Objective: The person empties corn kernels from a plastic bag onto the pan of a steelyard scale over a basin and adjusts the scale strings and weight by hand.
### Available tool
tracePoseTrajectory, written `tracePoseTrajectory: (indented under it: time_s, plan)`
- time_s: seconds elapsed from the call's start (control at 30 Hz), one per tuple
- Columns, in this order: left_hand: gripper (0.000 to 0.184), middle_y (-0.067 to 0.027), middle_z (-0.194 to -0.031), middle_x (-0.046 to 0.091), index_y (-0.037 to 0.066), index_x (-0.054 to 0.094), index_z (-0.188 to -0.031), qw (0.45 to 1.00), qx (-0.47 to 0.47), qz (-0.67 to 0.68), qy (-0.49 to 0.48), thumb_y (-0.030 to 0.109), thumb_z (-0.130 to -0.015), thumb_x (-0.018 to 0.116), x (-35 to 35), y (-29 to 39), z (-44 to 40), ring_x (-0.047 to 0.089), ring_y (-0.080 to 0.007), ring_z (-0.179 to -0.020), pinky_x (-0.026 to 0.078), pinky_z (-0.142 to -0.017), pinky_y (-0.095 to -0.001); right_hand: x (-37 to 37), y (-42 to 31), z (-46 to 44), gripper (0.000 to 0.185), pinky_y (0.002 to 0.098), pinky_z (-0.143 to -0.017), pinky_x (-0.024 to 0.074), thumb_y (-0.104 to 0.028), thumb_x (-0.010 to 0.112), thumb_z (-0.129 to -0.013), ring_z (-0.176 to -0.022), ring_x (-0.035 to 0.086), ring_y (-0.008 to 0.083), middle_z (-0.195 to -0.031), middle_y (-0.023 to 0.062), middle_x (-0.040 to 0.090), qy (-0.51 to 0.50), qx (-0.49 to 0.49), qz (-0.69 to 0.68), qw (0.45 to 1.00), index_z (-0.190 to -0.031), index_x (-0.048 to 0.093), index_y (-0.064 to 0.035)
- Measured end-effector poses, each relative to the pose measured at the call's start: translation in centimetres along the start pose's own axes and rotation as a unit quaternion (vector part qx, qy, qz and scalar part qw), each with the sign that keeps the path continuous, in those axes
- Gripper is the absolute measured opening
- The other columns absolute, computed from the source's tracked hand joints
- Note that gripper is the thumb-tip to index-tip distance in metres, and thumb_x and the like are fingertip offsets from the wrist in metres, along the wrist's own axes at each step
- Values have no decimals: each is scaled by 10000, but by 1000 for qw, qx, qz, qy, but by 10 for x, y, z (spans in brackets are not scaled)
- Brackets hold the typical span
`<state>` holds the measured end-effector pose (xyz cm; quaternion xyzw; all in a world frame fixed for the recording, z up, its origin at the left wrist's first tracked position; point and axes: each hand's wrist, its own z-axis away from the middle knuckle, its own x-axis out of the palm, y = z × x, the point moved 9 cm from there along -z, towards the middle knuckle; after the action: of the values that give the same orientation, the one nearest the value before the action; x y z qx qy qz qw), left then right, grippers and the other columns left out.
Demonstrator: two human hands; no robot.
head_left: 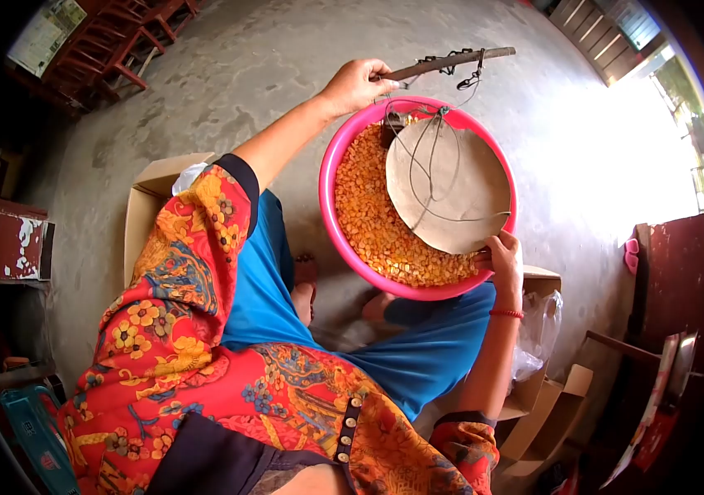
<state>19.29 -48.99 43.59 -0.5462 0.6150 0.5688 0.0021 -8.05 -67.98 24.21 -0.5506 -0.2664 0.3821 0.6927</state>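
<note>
A pink basin (329, 194) full of orange-yellow kernels (366, 202), which look like dried corn, stands before my knees. On the kernels rests the round beige pan (459, 186) of a hanging scale, with thin cords gathered in a knot above it. My left hand (359, 85) is closed around one end of the wooden scale beam (467, 59), beyond the basin's far rim. Dark hooks and string loops hang on the beam. A dark block (393, 126), perhaps the weight, sits beside the pan. My right hand (500, 254) pinches the pan's near right edge.
Cardboard boxes (141, 202) stand on the concrete floor to my left, and an open carton (550, 412) with a plastic bag (540, 326) is at my right. Red wooden chairs (125, 45) are at the far left. Bright light enters through a doorway at right.
</note>
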Motion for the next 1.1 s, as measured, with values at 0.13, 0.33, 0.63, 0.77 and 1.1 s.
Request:
tracePoseTrajectory:
  time_s: [0.13, 0.33, 0.63, 0.77, 1.1]
  plan:
    - [241, -23, -729, 587, 5, 599, -940, 994, 8, -97, 42, 178, -783, 657, -7, -8, -12, 524, -101, -666, 437, -634, -259, 3, 4, 0, 118, 328, -482, 510, -113, 526, -787, -534, 607, 225, -709, 136, 603, 13, 18, 150, 988, -797, 512, 3]
    - [223, -74, -832, 634, 123, 614, -936, 971, -38, -229, 47, 201, -730, 646, 17, -29, -16, 608, -243, -787, 473, -718, -359, 27, -110, 59, 322, 419, -744, 461, -99, 643, -707, -893, 559, 344, -1012, 125, 546, 196, -335, 385, 837, -1006, 522, -89]
    - [247, -107, -944, 618, 117, 607, -964, 961, -20, -272, 56, 218, -738, 628, 16, -42, 5, 593, -290, -875, 470, -763, -397, -35, -99, -38, 122, 234, -442, 388, -119, 550, -858, -506, 536, 105, -684, 77, 618, 126, -240, -49, 961, -849, 610, -13]
    - [261, -126, -937, 612, 100, 606, -976, 965, -10, -250, 74, 232, -752, 622, 11, -54, 14, 589, -305, -873, 463, -755, -391, -97, -50, -101, 162, 219, -367, 367, -90, 527, -862, -478, 551, 103, -766, 84, 633, 245, -122, -50, 961, -986, 573, 3]
    - [366, -137, -991, 569, 108, 580, -1105, 953, 64, -287, 67, 185, -750, 626, 20, -74, 42, 581, -306, -900, 466, -800, -365, -172, 21, 42, 179, 269, -617, 469, -32, 555, -770, -659, 574, 130, -851, 91, 643, 344, -236, 178, 891, -924, 644, -42]
